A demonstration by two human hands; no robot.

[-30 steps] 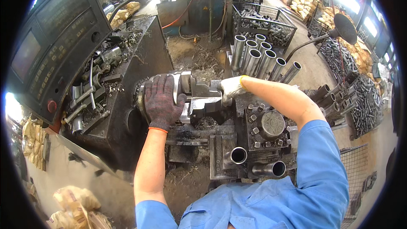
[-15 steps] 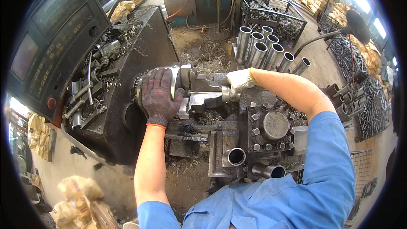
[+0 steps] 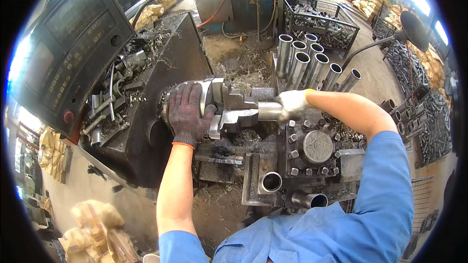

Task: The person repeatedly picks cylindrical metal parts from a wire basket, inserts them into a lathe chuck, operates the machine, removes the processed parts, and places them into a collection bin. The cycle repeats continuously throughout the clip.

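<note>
Clamped on tube (image 3: 268, 112) with right fingers (image 3: 286, 100); spread over chuck (image 3: 207, 96) with left fingers (image 3: 184, 95). Near tool post (image 3: 318, 147), upright tubes (image 3: 298, 68).

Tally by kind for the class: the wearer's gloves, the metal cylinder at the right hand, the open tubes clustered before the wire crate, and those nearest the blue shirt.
Dark glove: 1
White glove: 1
Metal cylinder: 1
Clustered tubes before the wire crate: 8
Tubes nearest the shirt: 2
Total: 13
</note>
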